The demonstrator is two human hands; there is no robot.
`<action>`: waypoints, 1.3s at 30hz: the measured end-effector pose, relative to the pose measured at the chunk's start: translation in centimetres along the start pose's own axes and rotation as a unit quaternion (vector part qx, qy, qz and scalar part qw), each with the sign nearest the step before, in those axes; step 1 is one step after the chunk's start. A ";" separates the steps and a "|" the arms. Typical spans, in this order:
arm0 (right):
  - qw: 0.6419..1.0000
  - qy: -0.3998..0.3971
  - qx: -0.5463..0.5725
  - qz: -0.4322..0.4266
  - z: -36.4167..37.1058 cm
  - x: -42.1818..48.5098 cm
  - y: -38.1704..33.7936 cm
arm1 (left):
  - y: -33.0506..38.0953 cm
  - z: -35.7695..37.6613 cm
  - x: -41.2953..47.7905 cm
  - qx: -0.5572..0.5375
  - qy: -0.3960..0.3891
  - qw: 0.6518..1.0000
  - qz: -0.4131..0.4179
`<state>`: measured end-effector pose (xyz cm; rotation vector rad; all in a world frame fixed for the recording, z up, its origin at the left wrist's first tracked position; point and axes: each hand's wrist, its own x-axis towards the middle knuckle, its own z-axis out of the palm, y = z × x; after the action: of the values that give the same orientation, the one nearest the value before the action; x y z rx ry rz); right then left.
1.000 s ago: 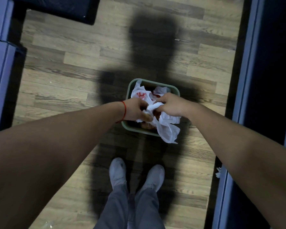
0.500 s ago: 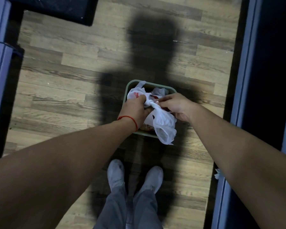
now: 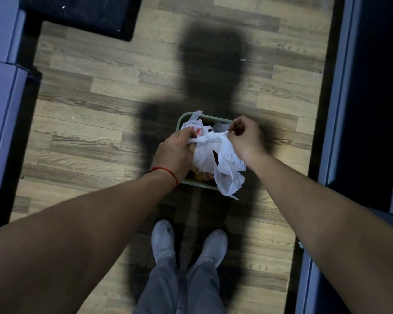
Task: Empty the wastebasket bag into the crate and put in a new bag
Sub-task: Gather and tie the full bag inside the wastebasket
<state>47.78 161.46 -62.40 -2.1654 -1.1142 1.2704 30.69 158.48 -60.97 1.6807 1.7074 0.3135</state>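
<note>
Since the earlier frame your hands have pulled apart, stretching the bag mouth. Your left hand [image 3: 176,152] and right hand [image 3: 245,138] are both closed on the white bag [image 3: 210,152], which sits in the green wastebasket [image 3: 184,116] beneath them. Step: gathering the bag. Next, likely lift it clear; crate not identifiable.
</note>
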 end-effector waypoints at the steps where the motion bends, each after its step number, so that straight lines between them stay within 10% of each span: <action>1: 0.999 0.005 -0.039 -0.035 0.1 -0.4 0.0 | 0.1 0.0 0.1 0.011 0.008 1.000 -0.006; 10: 0.924 0.037 -0.302 -0.230 0.2 -1.9 0.1 | 0.7 -0.5 2.7 0.186 -0.002 0.975 -0.126; 28: 0.858 0.078 -0.503 -0.073 -4.4 6.7 12.0 | -14.9 1.9 1.4 0.313 -0.043 0.924 -0.216; 34: 0.926 0.078 -0.366 -0.045 -4.2 5.1 11.4 | -13.5 0.6 0.5 0.268 -0.020 0.937 -0.222; 39: 0.990 -0.081 -0.081 -0.076 -3.7 -0.2 6.8 | -8.2 -1.3 -1.8 0.060 0.024 0.988 -0.139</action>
<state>53.87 157.39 -64.89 -2.0706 -1.4647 1.3486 23.35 156.12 -64.52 1.5025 2.0025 0.1223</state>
